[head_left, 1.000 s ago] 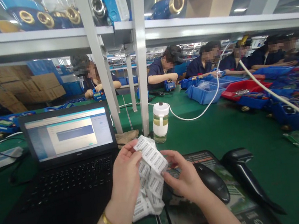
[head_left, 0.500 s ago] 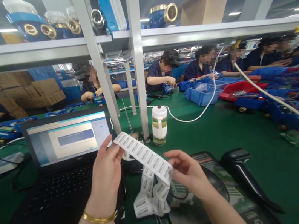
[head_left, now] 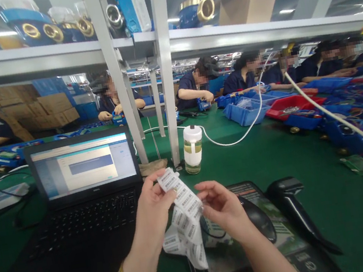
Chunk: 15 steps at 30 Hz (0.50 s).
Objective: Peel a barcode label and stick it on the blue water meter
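Observation:
A long strip of white barcode labels (head_left: 184, 199) is held between my two hands above the green table. My left hand (head_left: 156, 203) pinches its upper part, with the thumb lying across the labels. Lower down, my right hand (head_left: 223, 208) grips the strip's right edge between thumb and fingers. The rest of the strip hangs in folds and curls below, close to the tabletop. Beneath and beside my right hand lie a black computer mouse (head_left: 257, 218) and a printed mouse pad (head_left: 281, 235).
An open laptop (head_left: 89, 188) stands at left, a black barcode scanner (head_left: 297, 214) at right. A drink bottle (head_left: 193, 150) stands by the metal shelf post (head_left: 169, 73). Blue bins (head_left: 245, 113), a red bin (head_left: 288, 109) and blue meters lie further right. Several people sit opposite.
My left hand has moved right and down along the strip, closer to my right hand. The stretched part is shorter, and its top end now pokes out beyond my left fingers.

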### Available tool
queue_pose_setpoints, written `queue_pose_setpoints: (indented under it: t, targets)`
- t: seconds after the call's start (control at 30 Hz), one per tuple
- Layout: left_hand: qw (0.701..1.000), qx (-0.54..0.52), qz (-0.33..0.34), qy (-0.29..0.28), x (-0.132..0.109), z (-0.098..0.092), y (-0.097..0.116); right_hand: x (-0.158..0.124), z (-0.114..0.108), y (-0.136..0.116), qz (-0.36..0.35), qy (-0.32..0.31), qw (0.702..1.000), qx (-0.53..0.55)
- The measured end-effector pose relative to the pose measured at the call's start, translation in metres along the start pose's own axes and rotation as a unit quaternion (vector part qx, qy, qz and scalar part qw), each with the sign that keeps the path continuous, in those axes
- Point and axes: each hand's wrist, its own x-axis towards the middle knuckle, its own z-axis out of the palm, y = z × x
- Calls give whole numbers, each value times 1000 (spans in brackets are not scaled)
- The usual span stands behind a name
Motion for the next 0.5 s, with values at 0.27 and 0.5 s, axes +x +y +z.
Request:
queue_pose_setpoints:
  t: [0.27,0.5]
  targets:
    - [998,38,19,-48,-7,7,4,-3,0,-5,-21,28,999,11]
    - [975,209,76,-15,-32,6,-28,3,-7,1,-41,131,988,74]
